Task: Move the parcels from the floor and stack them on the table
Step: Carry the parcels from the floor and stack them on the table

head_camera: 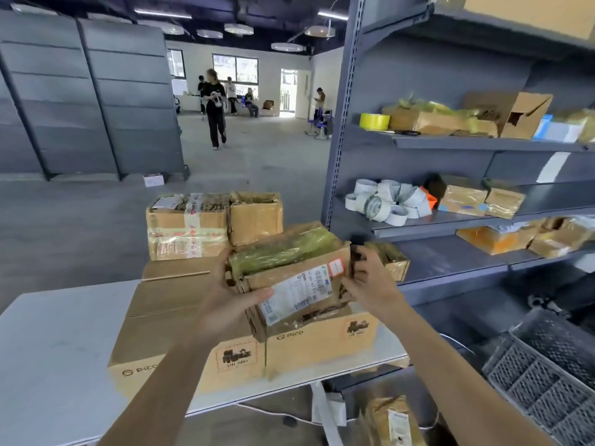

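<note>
Setting this load down well starts with the white surface [58, 333], which carries two large PICO cartons side by side, the left carton [161, 342] and the right carton [322, 346]. Their flat tops serve as the base of the stack. On them, at about eleven o'clock from the load, a taped parcel [186, 230] and a plain brown parcel [256, 217] stand touching each other. The labelled parcel [289, 268] is held over the seam between the cartons, tilted with its label face toward the camera and its green-wrapped top away; whether its lower edge already touches the cardboard cannot be told. The left hand [225, 304] grips its left end, thumb across the label face, while the right hand [370, 284] curls its fingers round the right end. The best move looks to be levelling the parcel first, lowering it flat just in front of the two standing ones and squared to them, then letting go only once it sits steady. The glossy wrap may be slippery, so a firm grip matters. A small tape-wrapped parcel [394, 260] sits at three o'clock, just beside the right hand, and should not be knocked. Another parcel [391, 420] is on the floor at five o'clock.
</note>
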Available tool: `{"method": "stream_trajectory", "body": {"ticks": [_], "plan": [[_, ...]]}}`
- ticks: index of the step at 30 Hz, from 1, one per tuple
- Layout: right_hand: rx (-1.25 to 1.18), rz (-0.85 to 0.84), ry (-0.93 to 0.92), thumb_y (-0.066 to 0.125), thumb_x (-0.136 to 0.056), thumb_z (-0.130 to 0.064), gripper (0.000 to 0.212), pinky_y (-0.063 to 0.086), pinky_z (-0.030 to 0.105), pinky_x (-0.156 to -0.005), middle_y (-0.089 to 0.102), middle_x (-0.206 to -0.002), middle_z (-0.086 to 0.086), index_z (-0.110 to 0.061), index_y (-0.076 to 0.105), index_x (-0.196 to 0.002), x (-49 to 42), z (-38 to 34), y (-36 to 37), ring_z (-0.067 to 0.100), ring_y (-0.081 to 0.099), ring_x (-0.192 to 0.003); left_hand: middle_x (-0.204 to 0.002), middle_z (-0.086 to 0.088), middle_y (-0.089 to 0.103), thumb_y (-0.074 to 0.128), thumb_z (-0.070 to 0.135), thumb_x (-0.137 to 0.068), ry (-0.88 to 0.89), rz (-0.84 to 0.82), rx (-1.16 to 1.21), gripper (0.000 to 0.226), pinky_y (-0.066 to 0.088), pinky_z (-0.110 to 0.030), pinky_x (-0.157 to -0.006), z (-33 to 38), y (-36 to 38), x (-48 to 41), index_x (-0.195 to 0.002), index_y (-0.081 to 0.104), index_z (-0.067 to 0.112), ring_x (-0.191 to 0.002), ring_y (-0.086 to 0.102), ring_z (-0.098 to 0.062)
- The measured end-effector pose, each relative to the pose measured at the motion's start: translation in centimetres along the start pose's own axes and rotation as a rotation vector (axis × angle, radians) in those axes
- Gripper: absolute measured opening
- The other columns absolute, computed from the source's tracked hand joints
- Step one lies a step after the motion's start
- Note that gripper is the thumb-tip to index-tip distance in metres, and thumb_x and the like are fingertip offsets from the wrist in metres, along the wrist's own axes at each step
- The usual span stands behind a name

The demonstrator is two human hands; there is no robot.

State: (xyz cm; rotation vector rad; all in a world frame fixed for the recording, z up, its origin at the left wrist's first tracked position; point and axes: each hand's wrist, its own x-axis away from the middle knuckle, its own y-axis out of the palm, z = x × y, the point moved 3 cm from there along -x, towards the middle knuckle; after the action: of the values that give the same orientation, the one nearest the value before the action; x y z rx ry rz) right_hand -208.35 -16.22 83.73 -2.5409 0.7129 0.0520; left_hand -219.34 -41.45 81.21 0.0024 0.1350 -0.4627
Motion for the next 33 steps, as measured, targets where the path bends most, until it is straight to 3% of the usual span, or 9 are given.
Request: {"method": "stream_trajectory", "body": {"ticks": [2,4,8,11,15,19,26,29,33], "plan": [[0.061,-0.001,-0.015,0.071,-0.086,-0.015,0.065,0.055,0.025,-0.084,0.064,-0.097,-0.018,-0.019,0.037,-0.141,-3.4,0.1,-0.5,-0.009,0.063,-0.090,-0.124,0.022,0.056,0.092,0.050,-0.036,0.018,0.017,-0.076,0.122,0.049,-0.033,-0.093,-0.3,0.3,-3.2,-0.140,0.027,0.048,-0.112,0.056,0.000],[0.172,-0.018,-0.040,0.073,-0.081,-0.025,0.075,0.050,0.033,-0.096,0.060,-0.120,-0.006,-0.026,0.033,-0.145,-6.5,-0.2,-0.9,0.004,0.058,-0.112,-0.136,0.016,0.047,0.089,0.054,-0.036,0.026,0.025,-0.147,0.124,0.042,-0.044,-0.103,-0.5,0.5,-6.3,-0.141,0.024,0.046,-0.122,0.048,-0.009],[0.591,-0.175,-0.234,0.067,-0.067,-0.050,0.085,0.026,0.039,-0.114,0.025,-0.147,-0.011,-0.050,0.025,-0.141,-11.1,-1.1,-0.7,0.018,0.019,-0.142,-0.141,0.009,0.033,0.087,0.058,-0.037,0.044,-0.036,-0.335,0.121,0.039,-0.052,-0.105,-1.1,1.9,-11.8,-0.138,0.021,0.053,-0.127,0.039,-0.015],[0.801,-0.339,-0.310,0.068,-0.064,-0.058,0.098,0.003,0.054,-0.115,0.007,-0.157,-0.015,-0.053,0.011,-0.143,-14.2,-1.1,0.2,0.008,-0.007,-0.144,-0.131,0.015,0.031,0.087,0.053,-0.046,0.109,-0.088,-0.436,0.114,0.039,-0.040,-0.102,-1.9,3.8,-15.0,-0.137,0.019,0.055,-0.119,0.037,-0.009],[0.943,-0.529,-0.262,0.076,-0.061,-0.059,0.113,-0.004,0.060,-0.115,-0.010,-0.162,-0.008,-0.055,0.000,-0.145,-19.6,-0.4,0.6,0.012,-0.017,-0.146,-0.127,0.018,0.033,0.085,0.050,-0.048,0.143,-0.097,-0.492,0.107,0.034,-0.021,-0.087,-2.3,6.2,-18.2,-0.132,0.020,0.061,-0.105,0.040,0.005],[1.008,-0.693,-0.256,0.078,-0.058,-0.063,0.120,0.004,0.058,-0.114,-0.016,-0.160,-0.013,-0.061,-0.010,-0.141,-24.5,1.0,0.9,0.016,-0.014,-0.148,-0.129,0.020,0.034,0.085,0.051,-0.050,0.148,-0.069,-0.524,0.108,0.037,-0.023,-0.090,-3.0,7.9,-20.9,-0.135,0.019,0.060,-0.114,0.043,-0.002],[0.986,-0.667,-0.449,0.074,-0.061,-0.056,0.111,0.036,0.047,-0.099,0.028,-0.143,-0.005,-0.059,-0.004,-0.140,-32.1,3.2,0.2,0.023,0.034,-0.131,-0.148,0.019,0.027,0.085,0.046,-0.063,0.064,-0.050,-0.475,0.107,0.037,-0.040,-0.108,-3.6,10.9,-25.8,-0.143,0.015,0.055,-0.133,0.036,-0.007],[0.985,-0.657,-0.460,0.074,-0.062,-0.052,0.109,0.037,0.044,-0.097,0.030,-0.142,-0.001,-0.055,0.002,-0.144,-35.5,4.5,-0.4,0.026,0.037,-0.128,-0.153,0.021,0.012,0.075,0.033,-0.077,0.047,-0.052,-0.635,0.096,0.035,-0.034,-0.107,-3.5,11.0,-28.4,-0.148,0.012,0.045,-0.136,0.031,-0.010],[1.002,-0.649,-0.430,0.076,-0.065,-0.050,0.110,0.038,0.042,-0.092,0.028,-0.145,0.001,-0.050,0.005,-0.148,-39.4,5.6,-0.2,0.026,0.037,-0.128,-0.155,0.010,0.019,0.058,0.023,-0.090,0.032,0.051,-0.985,0.065,0.028,-0.029,-0.108,-2.9,9.4,-32.5,-0.147,0.028,0.027,-0.141,0.025,-0.015]]}}
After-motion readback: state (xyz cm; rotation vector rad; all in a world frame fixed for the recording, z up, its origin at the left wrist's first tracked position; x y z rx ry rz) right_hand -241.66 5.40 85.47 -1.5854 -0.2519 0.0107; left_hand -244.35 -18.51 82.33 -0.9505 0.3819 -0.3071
